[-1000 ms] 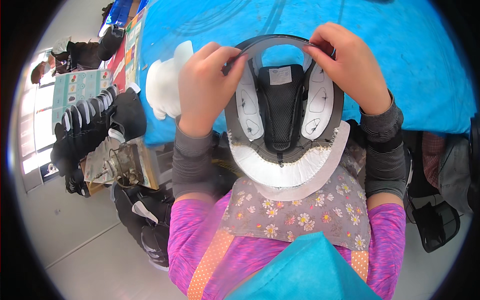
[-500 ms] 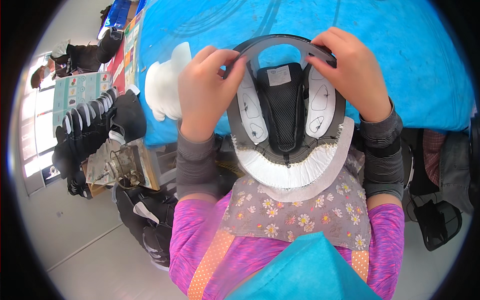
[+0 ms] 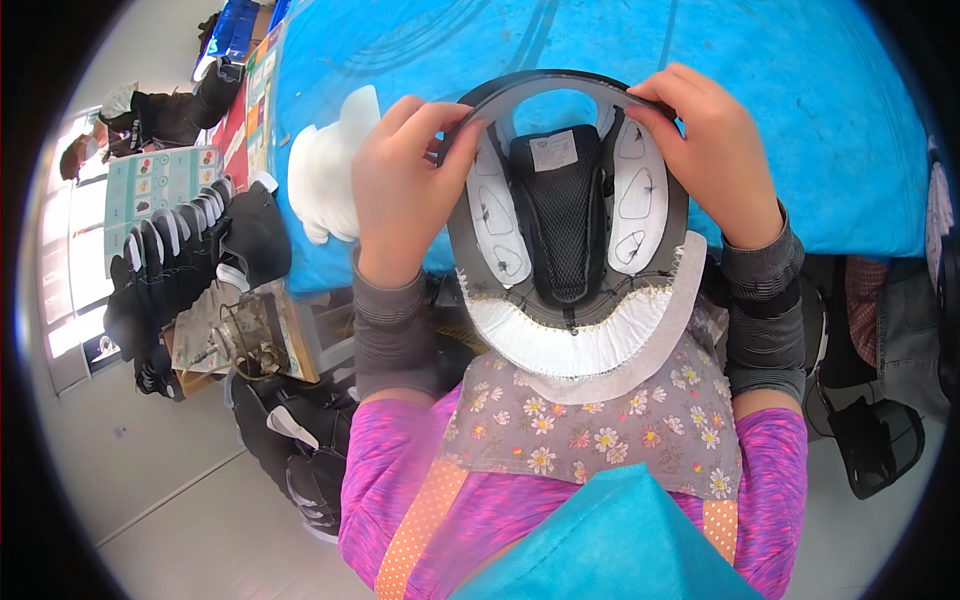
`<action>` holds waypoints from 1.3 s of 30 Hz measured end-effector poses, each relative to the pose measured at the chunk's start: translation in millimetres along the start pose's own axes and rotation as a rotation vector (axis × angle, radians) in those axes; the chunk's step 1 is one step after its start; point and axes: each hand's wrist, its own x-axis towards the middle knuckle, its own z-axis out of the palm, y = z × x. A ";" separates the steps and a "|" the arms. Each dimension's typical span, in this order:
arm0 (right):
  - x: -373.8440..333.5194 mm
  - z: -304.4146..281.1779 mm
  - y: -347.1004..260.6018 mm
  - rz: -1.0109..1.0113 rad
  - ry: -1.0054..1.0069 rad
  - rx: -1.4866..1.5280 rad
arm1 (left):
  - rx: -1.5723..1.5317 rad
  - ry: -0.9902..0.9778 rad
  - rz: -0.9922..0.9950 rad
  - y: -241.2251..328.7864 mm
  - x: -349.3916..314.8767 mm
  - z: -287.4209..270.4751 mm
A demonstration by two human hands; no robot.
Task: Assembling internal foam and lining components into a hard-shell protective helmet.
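I hold a black and white shoe upper piece (image 3: 565, 220) flat in front of my chest, over the near edge of a blue table (image 3: 800, 110). It has a black mesh tongue in the middle, white side panels and a white padded curved edge toward me. My left hand (image 3: 405, 190) pinches its black rim at the upper left. My right hand (image 3: 710, 150) grips the rim at the upper right. Both thumbs press on the thin black band along the top.
A stack of white padded pieces (image 3: 330, 170) lies on the table left of my left hand. Rows of black and white shoe parts (image 3: 180, 250) and a box of scraps (image 3: 240, 330) stand on the floor at left. A person (image 3: 150, 115) sits far left. Dark bags (image 3: 880, 440) hang at right.
The piece has stayed between my hands, shifting slightly. My fingers have moved a little along the top band.
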 end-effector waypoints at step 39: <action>40.2 -7.1 -26.5 0.051 0.003 -0.183 | 0.111 -0.012 -0.075 14.5 24.0 1.7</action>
